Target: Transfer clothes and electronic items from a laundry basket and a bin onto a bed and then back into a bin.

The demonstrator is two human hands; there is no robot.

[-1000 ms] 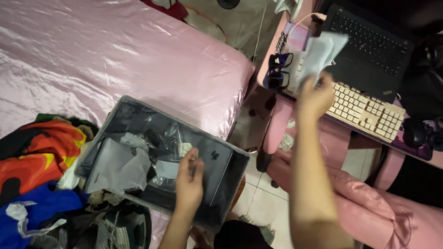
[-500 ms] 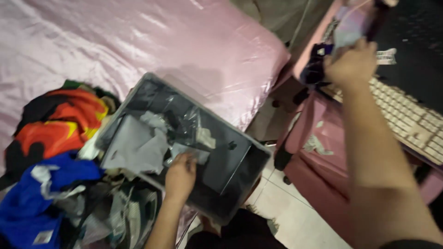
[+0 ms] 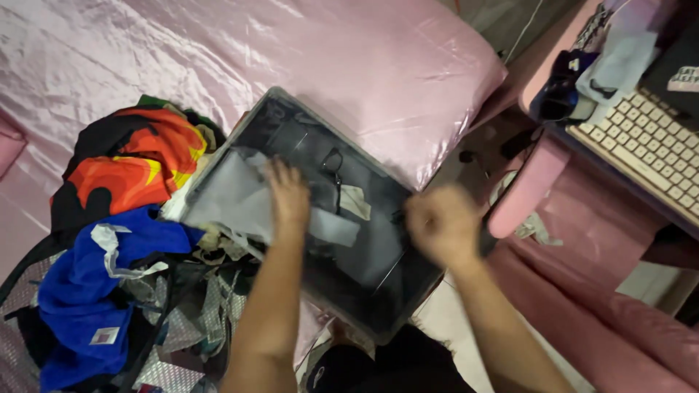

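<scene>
A shallow dark grey box point(image 3: 290, 104) lies open on the edge of the bed. Inside are a grey sheet point(image 3: 229, 200), clear plastic wrap and white paper scraps point(image 3: 354, 201). My left hand point(image 3: 287, 195) rests palm down on the grey sheet and wrap in the middle of the box, fingers spread. My right hand point(image 3: 439, 224) is blurred, with fingers curled, and hovers at the box's right edge with nothing seen in it.
The pink satin bed point(image 3: 364, 58) fills the top. An orange and black garment point(image 3: 131, 160) and a blue one point(image 3: 95, 276) lie left of the box. At right stand a desk with a cream keyboard point(image 3: 648, 145), dark glasses point(image 3: 559, 98), a pale cloth point(image 3: 619, 54), and a pink chair point(image 3: 582, 240).
My right hand left the pale cloth on the desk and came down to the box's right edge. My left hand slid further up into the box. The view swung left.
</scene>
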